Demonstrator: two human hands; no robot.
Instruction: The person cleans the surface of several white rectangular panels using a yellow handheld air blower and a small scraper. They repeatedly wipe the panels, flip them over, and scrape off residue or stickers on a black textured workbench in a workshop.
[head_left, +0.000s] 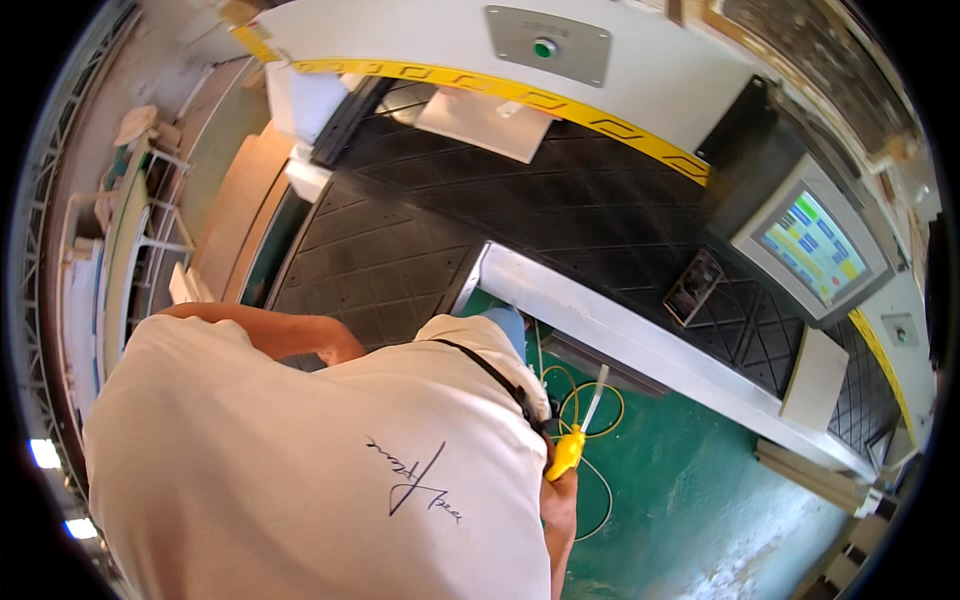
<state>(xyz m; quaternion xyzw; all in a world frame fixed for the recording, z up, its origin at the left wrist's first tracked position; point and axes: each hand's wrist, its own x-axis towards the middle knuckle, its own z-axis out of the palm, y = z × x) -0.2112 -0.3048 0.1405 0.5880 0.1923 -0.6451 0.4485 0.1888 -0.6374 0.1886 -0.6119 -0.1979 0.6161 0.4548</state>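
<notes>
At my right side, my right hand (560,497) is closed round a yellow air blow gun (567,452). Its long pale nozzle (595,398) points up and away from me. A thin yellow hose (618,418) loops behind the gun, over the green floor. My left arm is bent, and my left hand (341,343) is partly visible in front of my shirt, close to the dark machine bed (350,260). My shirt hides its fingers, so I cannot tell what it touches.
A white machine beam (400,30) with a yellow stripe spans the far side. A pale panel (485,122) lies under it. To the right are a touchscreen (815,245), a phone (693,287) on the bed and a pale board (815,380). A white metal rail (620,330) edges the bed.
</notes>
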